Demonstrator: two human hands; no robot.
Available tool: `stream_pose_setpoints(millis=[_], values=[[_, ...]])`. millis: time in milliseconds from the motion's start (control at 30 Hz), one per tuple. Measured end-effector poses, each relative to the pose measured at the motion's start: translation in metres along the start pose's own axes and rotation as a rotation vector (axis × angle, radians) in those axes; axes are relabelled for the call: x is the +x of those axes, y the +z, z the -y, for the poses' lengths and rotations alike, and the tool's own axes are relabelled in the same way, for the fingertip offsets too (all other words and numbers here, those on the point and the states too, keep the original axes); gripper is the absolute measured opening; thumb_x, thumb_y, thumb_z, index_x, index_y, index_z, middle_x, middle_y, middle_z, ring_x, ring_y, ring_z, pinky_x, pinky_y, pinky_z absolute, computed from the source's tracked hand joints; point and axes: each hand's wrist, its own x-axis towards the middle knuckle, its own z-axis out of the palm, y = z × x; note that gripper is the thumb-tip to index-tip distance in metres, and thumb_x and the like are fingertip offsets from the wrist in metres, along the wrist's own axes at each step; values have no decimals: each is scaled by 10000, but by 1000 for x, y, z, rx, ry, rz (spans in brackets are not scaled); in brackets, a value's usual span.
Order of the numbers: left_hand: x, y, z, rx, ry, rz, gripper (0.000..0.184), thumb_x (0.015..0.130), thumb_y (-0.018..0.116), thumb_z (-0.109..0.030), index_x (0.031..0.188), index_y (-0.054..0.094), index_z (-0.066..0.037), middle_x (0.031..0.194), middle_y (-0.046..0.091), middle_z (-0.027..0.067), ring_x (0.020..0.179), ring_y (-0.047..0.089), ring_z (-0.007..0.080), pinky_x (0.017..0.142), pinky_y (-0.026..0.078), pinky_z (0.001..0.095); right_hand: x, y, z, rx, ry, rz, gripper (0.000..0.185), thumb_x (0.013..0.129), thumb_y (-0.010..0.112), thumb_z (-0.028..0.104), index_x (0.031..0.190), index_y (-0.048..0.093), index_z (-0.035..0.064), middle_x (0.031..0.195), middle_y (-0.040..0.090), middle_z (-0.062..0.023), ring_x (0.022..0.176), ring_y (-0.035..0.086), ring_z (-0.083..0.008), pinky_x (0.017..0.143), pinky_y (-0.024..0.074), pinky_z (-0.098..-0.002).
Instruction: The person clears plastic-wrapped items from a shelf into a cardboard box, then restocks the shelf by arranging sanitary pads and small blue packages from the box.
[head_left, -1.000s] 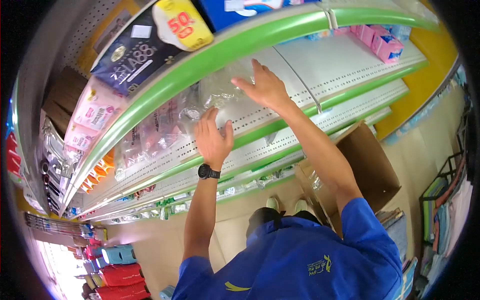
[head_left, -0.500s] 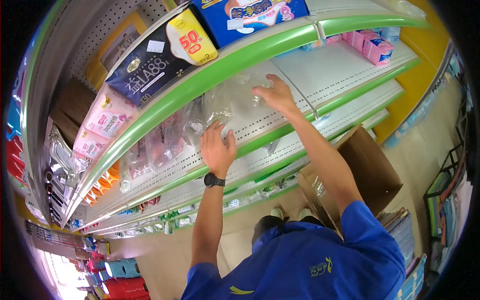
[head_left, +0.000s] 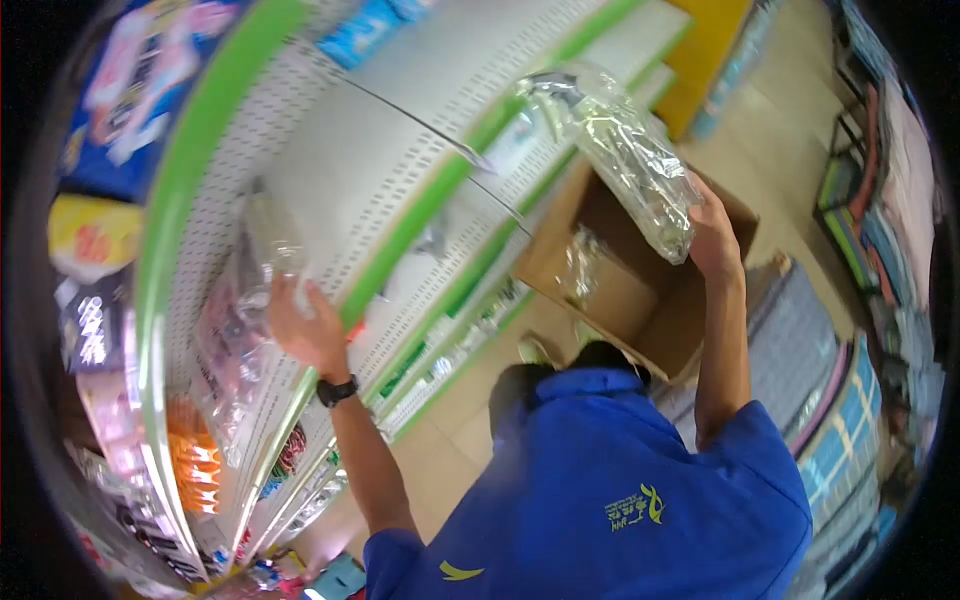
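Note:
My right hand grips the lower end of a clear plastic-wrapped package; what is inside the wrapping I cannot make out. The package is held at a slant above the cardboard box, which stands open on the floor. A crumpled clear wrapper shows at the box's left side. Over at the shelf, my left hand has its fingers apart, slightly blurred. Its fingertips are beside a clear-wrapped package on the shelf board; whether they touch it is unclear.
More bagged goods lie left of my left hand. Orange items and pink packs fill the shelf's far left. The green shelf edge runs between me and the board. Folded textiles stand right of the box.
My right hand has moved from the shelf to above the box, now with the clear package in it. The left hand has shifted leftward along the shelf. My view has turned to the right.

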Motion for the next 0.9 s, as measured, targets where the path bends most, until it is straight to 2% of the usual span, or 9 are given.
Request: stream_pose_setpoints(millis=[167,267,333,433,533,633,733,833,900], values=[[4,1,-8,-1,50,28,207,949,648,-126,1055,710,40,1199,707,184,1085,667,367,958,506,454,-55,-105,-83,-63,330,-346,623,867,641,278,1404,527,-15,1302,632,-89,1183,597,-221,1013,473,-417],[3,4,-5,-13,64,46,188,935,660,-120,1030,713,33,1162,718,189,1062,680,359,943,506,453,-51,-130,-150,-273,585,-558,654,875,677,354,1374,535,-43,1298,617,-178,1133,631,-293,846,586,-469],[3,6,-4,-5,62,54,207,953,632,-119,1047,715,45,1150,721,188,1057,682,359,942,514,450,-43,-191,-245,-348,779,-604,733,863,701,404,1382,506,-75,1355,570,-239,1152,633,-340,775,624,-487],[1,6,-6,-4,15,77,236,975,603,-131,1069,716,53,1158,718,186,1061,682,359,950,521,441,-33,-196,-296,-593,999,-674,734,845,727,441,1329,558,-85,1360,575,-247,1141,646,-373,741,634,-511],[3,8,-9,-3,10,87,253,982,583,-136,1036,710,76,1151,715,197,1059,678,358,948,520,450,-30,-197,-332,-647,1034,-865,639,843,723,466,1271,631,0,1211,664,-184,1093,666,-328,744,630,-484],[2,10,-6,1,3,104,260,992,573,-138,1034,710,79,1156,712,196,1067,677,354,954,521,445,-28,-219,-356,-568,1063,-765,660,831,747,449,1301,617,4,1195,689,-173,1110,668,-325,715,625,-461],[0,8,-6,-10,-15,127,260,1000,565,-130,1030,708,85,1160,708,199,1069,676,350,952,523,443,-41,-239,-383,-668,966,-783,714,831,748,439,1379,567,19,1262,673,-163,1184,637,-318,827,597,-447],[1,10,-10,-7,-18,140,261,1002,560,-123,1026,706,91,1164,705,202,1063,676,349,950,523,443,-54,-226,-372,-721,745,-904,789,823,790,399,1409,512,-51,1347,615,-231,1235,603,-351,1023,484,-428],[0,11,-6,-29,-21,141,264,1000,560,-123,1024,706,96,1165,703,206,1060,675,351,948,523,446,-54,-230,-379,-813,731,-933,769,825,792,359,1416,511,-45,1338,619,-233,1236,602,-348,1038,469,-421]])
